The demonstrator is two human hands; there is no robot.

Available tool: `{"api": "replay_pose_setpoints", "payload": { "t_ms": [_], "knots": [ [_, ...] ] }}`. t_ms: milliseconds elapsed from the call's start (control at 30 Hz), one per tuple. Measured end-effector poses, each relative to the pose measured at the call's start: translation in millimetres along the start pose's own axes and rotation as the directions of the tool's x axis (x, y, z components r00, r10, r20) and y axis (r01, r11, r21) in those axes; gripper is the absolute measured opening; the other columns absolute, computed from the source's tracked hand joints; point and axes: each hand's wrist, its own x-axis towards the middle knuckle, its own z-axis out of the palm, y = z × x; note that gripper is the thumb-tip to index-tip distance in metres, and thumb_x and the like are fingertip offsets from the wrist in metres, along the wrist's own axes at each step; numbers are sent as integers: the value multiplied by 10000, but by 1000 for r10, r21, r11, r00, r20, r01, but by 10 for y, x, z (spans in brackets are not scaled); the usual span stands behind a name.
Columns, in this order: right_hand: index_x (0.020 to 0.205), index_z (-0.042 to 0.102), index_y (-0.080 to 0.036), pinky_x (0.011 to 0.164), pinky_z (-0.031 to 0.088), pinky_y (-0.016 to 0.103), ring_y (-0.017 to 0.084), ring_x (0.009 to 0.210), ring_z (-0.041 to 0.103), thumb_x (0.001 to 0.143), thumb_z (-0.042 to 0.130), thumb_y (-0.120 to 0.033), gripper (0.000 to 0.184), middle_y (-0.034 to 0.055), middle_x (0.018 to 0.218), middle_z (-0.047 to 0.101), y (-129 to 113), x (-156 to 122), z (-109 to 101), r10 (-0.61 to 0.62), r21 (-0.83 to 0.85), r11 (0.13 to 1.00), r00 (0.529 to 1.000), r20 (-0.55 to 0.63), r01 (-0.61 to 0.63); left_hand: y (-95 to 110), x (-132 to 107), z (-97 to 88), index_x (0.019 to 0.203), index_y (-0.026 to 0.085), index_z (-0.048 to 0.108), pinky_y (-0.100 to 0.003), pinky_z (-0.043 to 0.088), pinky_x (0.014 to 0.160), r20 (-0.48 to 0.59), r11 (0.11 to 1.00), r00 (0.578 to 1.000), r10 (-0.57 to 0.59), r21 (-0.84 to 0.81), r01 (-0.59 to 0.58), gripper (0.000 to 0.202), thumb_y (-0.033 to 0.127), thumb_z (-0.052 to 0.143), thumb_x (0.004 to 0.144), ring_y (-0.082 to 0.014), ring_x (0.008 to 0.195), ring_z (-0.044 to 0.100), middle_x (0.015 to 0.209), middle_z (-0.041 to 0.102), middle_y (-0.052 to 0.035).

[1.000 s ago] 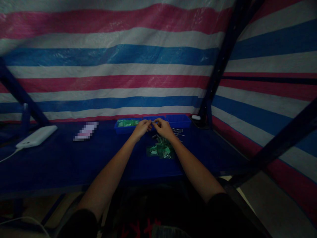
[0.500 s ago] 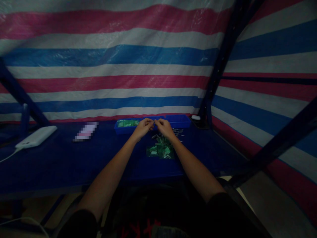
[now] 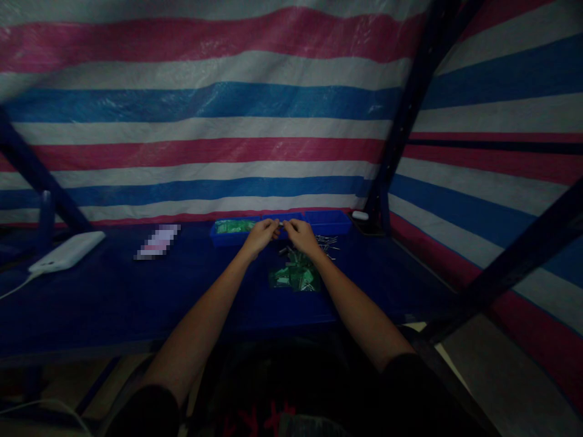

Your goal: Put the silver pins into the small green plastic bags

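My left hand (image 3: 263,235) and my right hand (image 3: 301,235) meet fingertip to fingertip just in front of the blue bins. Both are closed in a pinch, and a tiny pale piece (image 3: 281,224) shows between them, too small to name. Below my right hand lies a pile of small green plastic packets (image 3: 297,276) with thin pieces in them. Several loose metal pins or rods (image 3: 328,244) are scattered to the right of that hand. To the left of my hands, a blue bin (image 3: 221,240) holds more green packets (image 3: 234,226).
Another blue bin (image 3: 334,229) stands at the back right, beside a white case (image 3: 360,215) on a dark flat object. A white power bank (image 3: 67,251) with a cable and a blurred-out phone-like item (image 3: 157,242) lie on the left of the blue table (image 3: 104,297). Dark posts (image 3: 396,133) frame the table.
My fingertips have come slightly closer together, and a pale piece now shows between them. The packets, pins and bins have stayed in place.
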Motion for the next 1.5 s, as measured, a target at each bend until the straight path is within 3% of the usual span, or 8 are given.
{"api": "replay_pose_setpoints", "payload": {
  "t_ms": [133, 267, 467, 767, 1100, 1233, 1400, 1500],
  "knots": [
    [564, 531, -154, 495, 276, 225, 101, 485, 427, 835, 361, -429, 422, -29, 475, 465, -4, 10, -28, 75, 60, 995, 997, 16, -76, -10, -7, 15, 901, 159, 556, -219, 434, 585, 41, 994, 994, 98, -61, -95, 215, 283, 571, 726, -101, 577, 547, 652, 587, 14],
    [604, 558, -149, 511, 298, 225, 107, 501, 447, 839, 341, -455, 443, -22, 491, 477, 1, 3, -16, 67, 83, 994, 997, 26, -69, -35, 13, 20, 845, 152, 552, -221, 430, 581, 11, 990, 991, 135, -41, -134, 186, 276, 577, 708, -105, 574, 540, 642, 578, 10],
    [983, 554, -183, 501, 303, 211, 106, 502, 454, 769, 498, -378, 294, -58, 546, 463, 10, -29, 33, -77, -5, 997, 997, -2, 77, 0, -3, -1, 655, 149, 523, -209, 391, 527, -84, 997, 994, 76, 6, -76, 245, 369, 507, 762, -94, 522, 490, 570, 515, 19],
    [636, 551, -162, 539, 301, 229, 113, 535, 460, 853, 366, -367, 351, -10, 549, 510, -10, -18, 25, -68, -50, 996, 998, 5, 68, -27, 7, -3, 611, 144, 527, -212, 391, 520, -71, 995, 994, 88, 52, -85, 365, 463, 466, 777, -99, 519, 494, 571, 542, 0],
    [573, 513, -167, 505, 296, 231, 111, 477, 453, 850, 320, -474, 456, -26, 459, 465, 1, 7, 1, 76, 125, 989, 997, 20, -78, -17, -7, 35, 824, 149, 555, -226, 440, 560, -10, 983, 985, 174, -63, -174, 194, 286, 587, 690, -113, 579, 546, 639, 568, 9],
    [622, 521, -168, 499, 304, 234, 107, 464, 437, 830, 361, -466, 397, -34, 469, 459, 19, 10, 9, 100, 164, 981, 994, 34, -104, -60, 24, 21, 761, 134, 564, -237, 439, 553, -52, 992, 991, 124, -8, -125, 196, 322, 568, 706, -126, 579, 555, 640, 580, -12],
    [896, 528, -178, 484, 302, 216, 99, 476, 409, 728, 535, -392, 272, -79, 499, 410, 76, 6, 54, 33, 220, 975, 999, 10, -35, -102, 45, -13, 715, 125, 581, -234, 414, 515, -103, 995, 991, 88, 64, -82, 328, 443, 506, 749, -127, 520, 542, 576, 576, -16],
    [864, 531, -175, 481, 296, 215, 94, 480, 398, 732, 515, -363, 231, -72, 521, 415, 99, 11, 77, 16, 211, 977, 999, 38, -24, -124, 50, -15, 698, 125, 582, -232, 406, 503, -113, 990, 990, 83, 123, -68, 359, 465, 484, 762, -126, 501, 541, 570, 584, -21]
  ]
}}
